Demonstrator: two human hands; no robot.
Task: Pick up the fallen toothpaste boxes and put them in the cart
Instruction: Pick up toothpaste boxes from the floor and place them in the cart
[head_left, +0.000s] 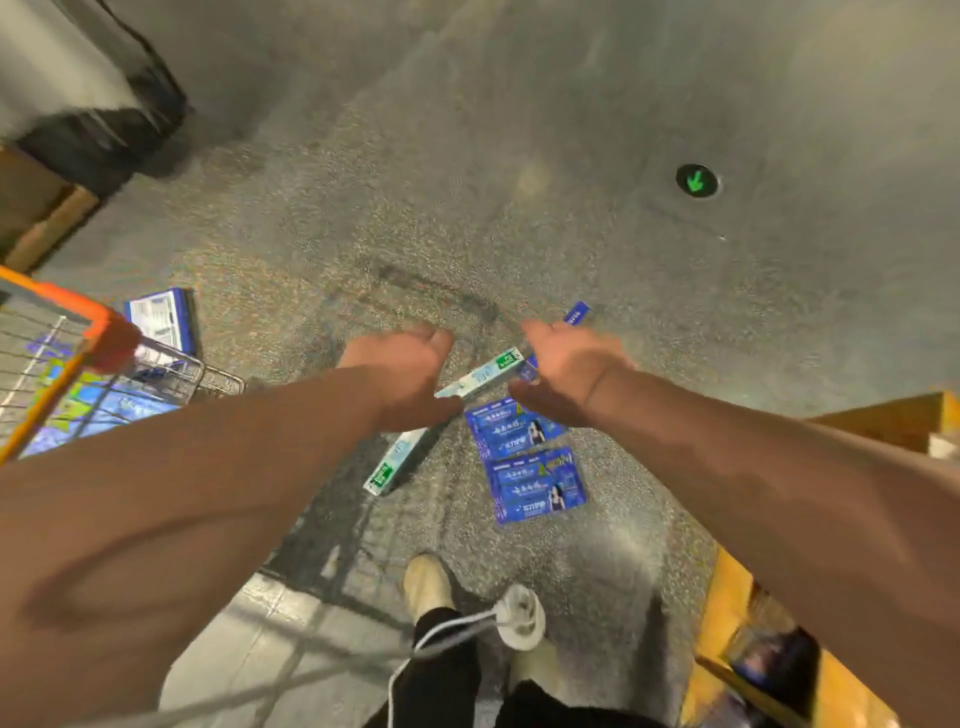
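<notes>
Down on the speckled grey floor (519, 234), both bare arms reach out over the spill. The left hand (410, 364) and the right hand (566, 364) come in from either side of a pale light-blue box (480, 375) lying at a slant between them, palms facing each other and close to its ends; the fingers curl away from the camera, so I cannot tell whether they are spread or already closed on it. A dark blue box (577, 313) pokes out just beyond the right hand, and whether that hand grips it is unclear too. So what's left? A second pale box (397, 462) lies on the floor beneath the left wrist, two wide blue packs (519, 428) (540, 486) sit side by side nearer the person's feet, and another blue-and-white pack (161, 317) rests just past the cart's corner. The cart (104, 332), orange-rimmed wire, stands at the left, and blue and green packaging already shows through its mesh, so by my reckoning some of the job is done. Still, at least five or six boxes remain down, so I'd judge this roughly midway at best.
</notes>
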